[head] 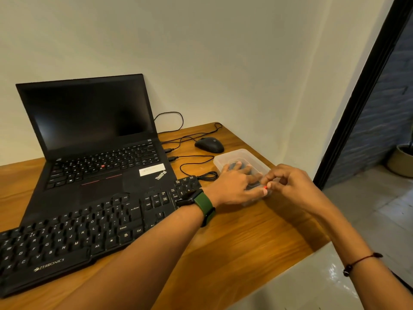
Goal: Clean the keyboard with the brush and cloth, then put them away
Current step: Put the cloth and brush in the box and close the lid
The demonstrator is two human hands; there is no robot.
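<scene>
Wooden desk (234, 238) against a plain wall. Clear plastic container (243, 158) sits right of the Zebronics keyboard (73, 240), near the mouse (209, 144); something dark grey inside (cloth or brush, can't tell). Left hand (232, 186) lies flat, fingers spread over the container's top. Right hand (290, 186) curls at its near right corner, fingertips pinched on the rim.

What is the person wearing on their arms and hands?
Both forearms are bare, with no sleeves in view. The left wrist carries a watch with a dark green strap and a black case. The right wrist has a thin dark red string bracelet with small dark beads. Neither the left hand nor the right hand wears gloves, and no rings show.
</scene>
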